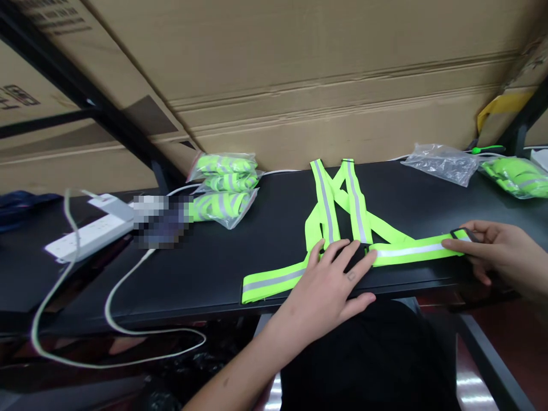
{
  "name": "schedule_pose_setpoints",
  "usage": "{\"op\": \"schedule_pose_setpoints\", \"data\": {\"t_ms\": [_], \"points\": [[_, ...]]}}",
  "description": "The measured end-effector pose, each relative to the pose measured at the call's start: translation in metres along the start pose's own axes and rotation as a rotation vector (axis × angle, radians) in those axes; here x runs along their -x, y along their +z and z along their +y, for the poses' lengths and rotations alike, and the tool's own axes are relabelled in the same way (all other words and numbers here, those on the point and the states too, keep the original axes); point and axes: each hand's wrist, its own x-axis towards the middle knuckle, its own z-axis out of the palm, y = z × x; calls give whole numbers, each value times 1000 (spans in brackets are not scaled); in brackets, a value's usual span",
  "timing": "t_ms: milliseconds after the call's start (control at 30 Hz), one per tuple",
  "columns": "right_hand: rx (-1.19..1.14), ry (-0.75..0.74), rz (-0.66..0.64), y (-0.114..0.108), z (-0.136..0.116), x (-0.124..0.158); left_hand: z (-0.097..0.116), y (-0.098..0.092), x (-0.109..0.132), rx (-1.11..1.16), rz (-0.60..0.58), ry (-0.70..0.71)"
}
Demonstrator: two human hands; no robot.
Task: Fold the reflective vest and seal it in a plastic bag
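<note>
Got a neon yellow-green reflective safety harness (323, 211) laid out flat on a black tabletop (205, 274), a silver stripe running down each strap, the shoulder straps crossing up toward the far edge and a long strap (411, 251) stretched sideways along the near edge. Looks like light, soft elastic webbing, so I'd expect it to go floppy and slide around unless it's pinned, and the easiest places to take hold are the flat strap ends or the buckle. The left hand (321, 291) is lying flat over the middle where the straps meet, fingers spread, so that grip is apart, just pressing down. The right hand (500, 251) is at the end of the long strap, thumb on top, fingers by a small black buckle (461, 233), and that grip looks closed on the strap. Further back are folded vests in clear poly bags (222, 191), more at the right (516, 178), a crumpled clear bag (440, 164), and off left a white power strip (89, 231) with a white cable (107, 302). Big cardboard boxes (299, 74) loom overhead.
</note>
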Motion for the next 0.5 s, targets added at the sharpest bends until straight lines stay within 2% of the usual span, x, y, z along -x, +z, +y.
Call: {"op": "schedule_pose_setpoints", "data": {"t_ms": [100,233,300,400,500], "points": [[-25,-50,104,14,-9,0,3,2,0,-46,-11,-14],[-227,-124,337,33,-18,3,8,5,-5,-78,19,-36],[-246,-156,459,41,-23,4,11,7,-10,-71,59,-36],[-33,-326,595,57,-35,6,13,9,-16,-47,99,-38],[327,-648,723,86,-43,13,15,8,-16,-10,89,-25]]}}
